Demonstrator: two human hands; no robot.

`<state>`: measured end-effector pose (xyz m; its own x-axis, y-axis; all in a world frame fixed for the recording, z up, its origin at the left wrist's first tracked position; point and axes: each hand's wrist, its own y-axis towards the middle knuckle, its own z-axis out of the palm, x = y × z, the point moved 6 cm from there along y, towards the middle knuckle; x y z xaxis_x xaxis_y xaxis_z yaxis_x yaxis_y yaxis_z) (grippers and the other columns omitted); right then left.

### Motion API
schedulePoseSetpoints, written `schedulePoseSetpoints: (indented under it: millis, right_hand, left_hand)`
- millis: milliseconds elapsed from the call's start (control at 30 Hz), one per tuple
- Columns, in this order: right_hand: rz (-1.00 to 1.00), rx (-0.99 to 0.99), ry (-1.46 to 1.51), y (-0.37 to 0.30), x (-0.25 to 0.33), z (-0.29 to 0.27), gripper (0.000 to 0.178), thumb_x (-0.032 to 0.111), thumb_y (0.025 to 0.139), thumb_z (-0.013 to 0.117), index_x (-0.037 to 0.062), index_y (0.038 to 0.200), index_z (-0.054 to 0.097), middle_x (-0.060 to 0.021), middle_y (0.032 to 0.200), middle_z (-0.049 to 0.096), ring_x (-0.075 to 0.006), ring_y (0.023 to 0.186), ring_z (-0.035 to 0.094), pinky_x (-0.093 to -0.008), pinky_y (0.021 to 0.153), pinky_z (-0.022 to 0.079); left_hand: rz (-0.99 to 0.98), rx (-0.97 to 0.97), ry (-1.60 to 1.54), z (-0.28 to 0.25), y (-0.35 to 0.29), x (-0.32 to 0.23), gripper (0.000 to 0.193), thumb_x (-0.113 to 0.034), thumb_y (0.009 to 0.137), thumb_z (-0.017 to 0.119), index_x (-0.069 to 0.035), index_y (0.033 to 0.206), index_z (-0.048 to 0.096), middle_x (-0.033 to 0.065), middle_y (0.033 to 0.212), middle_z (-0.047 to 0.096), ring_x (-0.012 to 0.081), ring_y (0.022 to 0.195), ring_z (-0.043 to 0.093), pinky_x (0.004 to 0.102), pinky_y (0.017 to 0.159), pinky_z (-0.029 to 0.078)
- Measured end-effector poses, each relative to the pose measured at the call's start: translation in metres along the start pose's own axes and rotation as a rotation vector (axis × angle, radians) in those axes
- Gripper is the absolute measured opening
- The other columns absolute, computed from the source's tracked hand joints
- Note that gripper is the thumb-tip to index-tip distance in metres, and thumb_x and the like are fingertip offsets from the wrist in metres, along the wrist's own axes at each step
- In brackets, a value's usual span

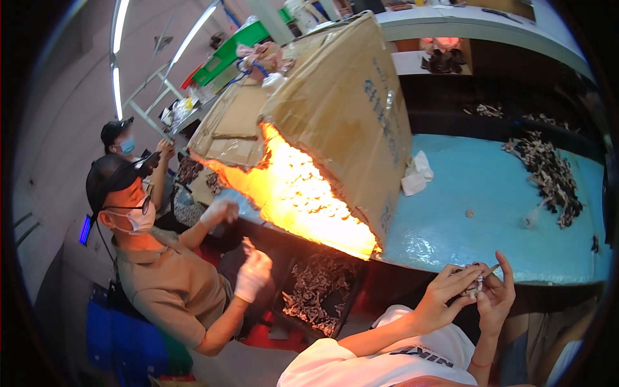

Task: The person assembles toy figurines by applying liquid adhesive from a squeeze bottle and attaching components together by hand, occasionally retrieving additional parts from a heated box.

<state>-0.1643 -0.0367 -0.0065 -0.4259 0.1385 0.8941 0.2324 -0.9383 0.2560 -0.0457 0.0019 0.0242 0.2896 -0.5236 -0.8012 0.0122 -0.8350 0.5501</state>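
Close together near the front edge of the blue tabletop (438, 200), my hands meet over a small white-and-dark piece (478, 284). My left hand (443, 295) presses its fingers onto it from the left. From the other side my right hand (496, 300) pinches it, one finger raised. A thin pointed brownish end sticks up between the hands; fingers partly cover the piece, and its kind is unclear. Farther off on the tabletop lies a heap of similar dark and whitish slender pieces (548, 174). One small tan piece (469, 213) lies alone nearer to me.
A large cardboard box (348, 109), glowing orange inside, stands at the centre. Crumpled white tissue (418, 173) lies beside it. Below is a dark tray (278, 303) of slender pieces. At left sits a gloved, masked co-worker (174, 284) holding a small piece; another person (126, 145) is behind.
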Motion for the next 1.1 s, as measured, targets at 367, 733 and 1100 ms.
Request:
schedulePoseSetpoints:
  millis: [367,733,1100]
  right_hand:
    - [0.021,0.015,0.039,0.005,-0.007,-0.004,0.074,-0.013,0.063,0.047,-0.0053,0.134,0.025,-0.0222,0.108,0.057,-0.0255,0.103,0.056,-0.0356,0.09,0.046]
    - [0.044,0.013,0.071,0.009,-0.02,-0.012,0.072,-0.012,0.068,0.051,-0.0033,0.135,0.026,-0.0213,0.107,0.059,-0.0222,0.103,0.056,-0.0355,0.091,0.044]
    - [0.067,0.013,0.079,0.013,-0.026,-0.011,0.072,-0.009,0.069,0.053,-0.0041,0.135,0.024,-0.021,0.107,0.058,-0.0214,0.101,0.056,-0.035,0.091,0.045]
  left_hand:
    - [-0.06,0.06,0.062,0.003,0.002,0.013,0.053,0.007,0.066,0.066,0.001,0.117,0.055,0.0132,0.116,0.058,0.0286,0.097,0.054,0.0331,0.081,0.047]
    - [-0.153,0.097,0.058,0.008,0.004,0.027,0.051,0.008,0.068,0.065,0.0,0.117,0.055,0.0156,0.114,0.058,0.0248,0.096,0.055,0.03,0.079,0.048]
    - [-0.127,0.094,0.066,0.006,0.006,0.032,0.051,0.008,0.068,0.065,-0.001,0.118,0.055,0.0146,0.113,0.059,0.0229,0.093,0.055,0.0275,0.076,0.05]
